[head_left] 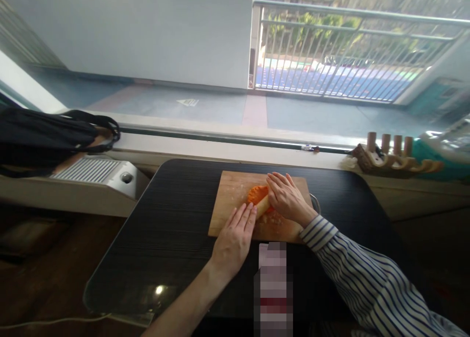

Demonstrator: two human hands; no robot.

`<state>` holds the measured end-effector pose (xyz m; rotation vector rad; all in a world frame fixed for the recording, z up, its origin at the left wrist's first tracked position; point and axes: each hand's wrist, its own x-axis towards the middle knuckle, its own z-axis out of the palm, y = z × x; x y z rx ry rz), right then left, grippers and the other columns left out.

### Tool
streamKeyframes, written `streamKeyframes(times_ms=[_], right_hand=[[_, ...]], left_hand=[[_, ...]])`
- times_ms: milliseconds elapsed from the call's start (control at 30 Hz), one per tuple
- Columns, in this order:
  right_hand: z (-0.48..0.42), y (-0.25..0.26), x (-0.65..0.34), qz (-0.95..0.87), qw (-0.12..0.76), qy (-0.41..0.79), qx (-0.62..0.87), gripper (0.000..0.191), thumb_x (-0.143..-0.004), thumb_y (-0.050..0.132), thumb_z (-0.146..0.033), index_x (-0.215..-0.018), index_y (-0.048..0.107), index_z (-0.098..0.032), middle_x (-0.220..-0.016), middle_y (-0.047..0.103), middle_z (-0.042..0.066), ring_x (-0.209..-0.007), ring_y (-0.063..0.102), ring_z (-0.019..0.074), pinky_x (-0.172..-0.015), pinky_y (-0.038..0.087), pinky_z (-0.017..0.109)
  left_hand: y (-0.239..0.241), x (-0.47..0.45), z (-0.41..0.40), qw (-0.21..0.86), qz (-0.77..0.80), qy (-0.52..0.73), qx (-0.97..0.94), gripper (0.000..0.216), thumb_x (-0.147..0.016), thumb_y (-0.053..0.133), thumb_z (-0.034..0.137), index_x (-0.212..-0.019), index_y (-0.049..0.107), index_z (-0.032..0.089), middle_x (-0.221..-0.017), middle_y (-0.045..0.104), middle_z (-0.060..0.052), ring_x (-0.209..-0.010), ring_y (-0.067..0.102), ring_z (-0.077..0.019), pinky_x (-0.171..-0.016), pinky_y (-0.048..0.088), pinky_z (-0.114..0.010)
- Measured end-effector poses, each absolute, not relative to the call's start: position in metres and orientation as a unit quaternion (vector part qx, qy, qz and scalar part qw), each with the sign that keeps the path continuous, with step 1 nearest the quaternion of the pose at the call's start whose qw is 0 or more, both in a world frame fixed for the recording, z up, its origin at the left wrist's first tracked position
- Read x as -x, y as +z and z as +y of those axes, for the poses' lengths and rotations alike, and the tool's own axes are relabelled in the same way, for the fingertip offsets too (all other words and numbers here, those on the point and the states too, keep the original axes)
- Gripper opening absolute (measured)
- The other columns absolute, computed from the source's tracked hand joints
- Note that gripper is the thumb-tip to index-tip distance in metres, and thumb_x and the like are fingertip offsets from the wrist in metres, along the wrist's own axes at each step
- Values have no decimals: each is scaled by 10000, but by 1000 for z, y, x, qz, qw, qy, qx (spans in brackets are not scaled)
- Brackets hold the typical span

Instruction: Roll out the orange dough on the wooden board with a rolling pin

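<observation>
A pale wooden rolling pin (262, 207) lies slantwise over a flattened piece of orange dough (256, 194), both on a wooden cutting board (227, 192). My left hand (237, 231) rests with its fingers stretched flat on the near end of the pin. Toward the far end, my right hand (284, 192) lies across the pin with its fingers stretched out, hiding that end and part of the dough. Neither hand is wrapped round the pin. Flour and orange smears mark the board.
The board sits on a black table (165, 229), with a metal handle (315, 204) at its right side. A black bag (44, 136) hangs at left above a white slatted unit (99, 173). A wooden rack (394, 158) stands at right on the windowsill (220, 143).
</observation>
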<state>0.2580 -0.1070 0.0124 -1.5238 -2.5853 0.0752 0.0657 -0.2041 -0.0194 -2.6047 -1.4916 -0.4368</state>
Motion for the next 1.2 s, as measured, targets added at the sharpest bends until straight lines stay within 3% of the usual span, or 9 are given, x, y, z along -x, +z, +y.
streamKeyframes(times_ms=[133, 300, 600, 867, 967, 1067, 1200], right_hand=[[-113, 13, -261, -860, 65, 17, 505, 497, -943, 242, -257, -1339, 472, -60, -1432, 433, 151, -1354, 310, 270, -1125, 206, 487], [-121, 13, -268, -857, 69, 1, 511, 487, -946, 262, -265, -1338, 468, -63, -1434, 428, 158, -1348, 320, 272, -1112, 245, 448], [-123, 33, -267, -842, 98, 47, 528, 349, -915, 346, -218, -1125, 618, -159, -1215, 631, 92, -1153, 533, 194, -1020, 352, 315], [-99, 51, -258, -836, 54, 38, 545, 321, -932, 315, -245, -970, 625, -174, -953, 708, 74, -935, 630, 192, -1048, 285, 424], [-95, 41, -256, -839, 30, 44, 541, 341, -937, 295, -235, -1001, 620, -157, -1053, 689, 106, -1029, 608, 210, -1096, 189, 498], [-95, 25, -256, -838, 36, 35, 543, 410, -937, 268, -230, -1216, 547, -119, -1351, 522, 158, -1283, 430, 252, -1102, 171, 536], [-94, 16, -256, -822, 38, 12, 568, 497, -936, 262, -265, -1383, 403, -100, -1485, 345, 166, -1394, 245, 284, -1099, 161, 577]], left_hand=[[-18, -68, -208, 83, -477, -130, 865, 551, -848, 309, 26, -1396, 367, 49, -1431, 426, -164, -1334, 382, -249, -1057, 423, -409], [-15, -70, -211, 103, -463, -130, 871, 602, -823, 316, 2, -1420, 333, 83, -1428, 441, -143, -1322, 403, -225, -1030, 457, -350], [0, -56, -201, 105, -405, -146, 896, 554, -817, 326, -13, -1353, 431, 82, -1364, 522, -129, -1247, 501, -197, -1018, 455, -303], [18, -29, -158, -5, -349, -175, 921, 508, -880, 345, 47, -1384, 371, 107, -1397, 493, -116, -1290, 447, -147, -1066, 408, -283], [16, -25, -144, -20, -342, -164, 925, 452, -922, 322, 95, -1362, 416, 129, -1371, 524, -103, -1250, 494, -139, -1043, 431, -279], [11, -28, -140, 1, -381, -158, 911, 405, -966, 339, 260, -1316, 489, 124, -1341, 548, -119, -1240, 510, -189, -1051, 426, -343], [7, -37, -133, 32, -457, -149, 876, 568, -948, 325, 490, -1342, 474, 110, -1386, 493, -146, -1311, 423, -266, -1087, 366, -437]])
